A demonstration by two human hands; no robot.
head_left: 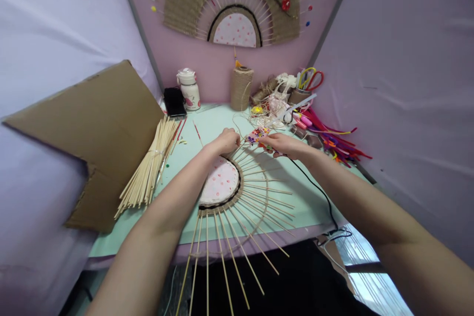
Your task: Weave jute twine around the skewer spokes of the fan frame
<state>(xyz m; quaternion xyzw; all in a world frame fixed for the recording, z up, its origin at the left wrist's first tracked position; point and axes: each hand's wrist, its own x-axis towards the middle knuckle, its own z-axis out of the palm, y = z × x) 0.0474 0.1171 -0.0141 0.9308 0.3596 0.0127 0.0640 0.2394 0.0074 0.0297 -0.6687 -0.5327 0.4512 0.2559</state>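
A half-round fan frame lies on the table, with thin wooden sticks (252,276) spreading from a woven, black-edged band around a white, pink-dotted centre (222,181). Some sticks reach past the front edge. A thin line of twine (266,192) curves across the sticks. At the frame's far side, my left hand (228,141) is closed, with a strand of twine at its fingertips; the exact grip is partly hidden. My right hand (283,144) is wrapped round a colourful patterned glue gun (258,134), its nozzle pointing toward my left hand. A black cord trails from it.
A tied bundle of sticks (148,173) and bent cardboard (99,128) are at left. Behind stand a white bottle (190,91), a black phone (174,102) and a twine spool (241,90). Pipe cleaners (342,140) lie at right. A finished fan (185,2) hangs on the wall.
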